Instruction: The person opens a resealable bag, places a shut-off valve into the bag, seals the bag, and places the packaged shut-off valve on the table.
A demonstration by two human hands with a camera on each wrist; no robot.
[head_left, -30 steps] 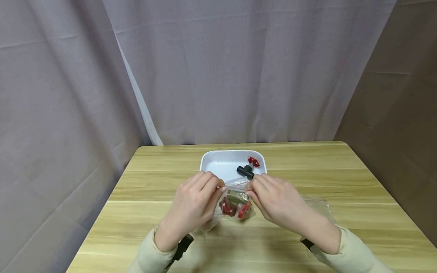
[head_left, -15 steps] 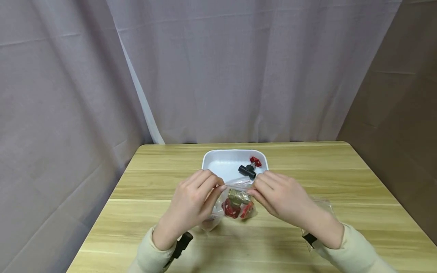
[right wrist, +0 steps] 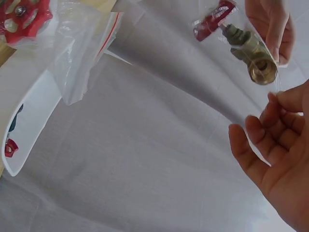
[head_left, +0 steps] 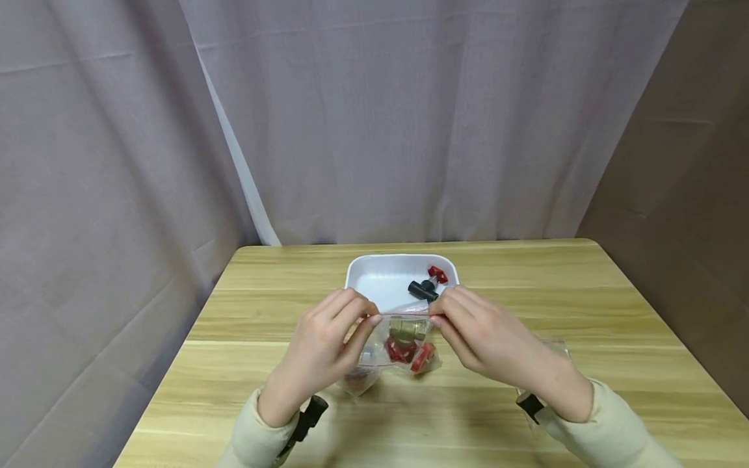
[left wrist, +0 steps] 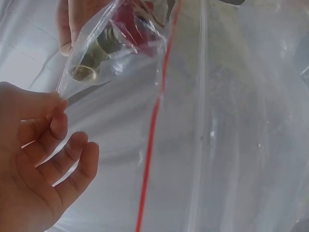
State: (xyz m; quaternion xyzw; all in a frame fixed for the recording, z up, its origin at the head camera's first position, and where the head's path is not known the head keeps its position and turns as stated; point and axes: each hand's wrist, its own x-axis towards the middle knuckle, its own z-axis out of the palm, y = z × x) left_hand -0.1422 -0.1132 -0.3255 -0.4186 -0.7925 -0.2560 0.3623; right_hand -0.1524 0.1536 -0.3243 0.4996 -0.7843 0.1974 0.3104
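Between my two hands hangs a clear zip bag holding a brass valve with a red handwheel. My left hand pinches the bag's top edge at its left corner, thumb against forefinger. At the opposite corner my right hand pinches the same edge. The right wrist view shows the valve inside the film, its round opening near my right fingertips. Lower down lies another clear zip bag with a red seal line; a second red handwheel shows beside it. That bag's film fills much of the left wrist view.
A white tray stands behind my hands. In it lies a black tee-shaped valve with a red handwheel. Another clear bag lies partly under my right forearm on the wooden table. Curtains hang behind.
My hands have moved slightly apart and a little up. The bag's top edge is pulled straighter, and its red line now shows between my fingertips.
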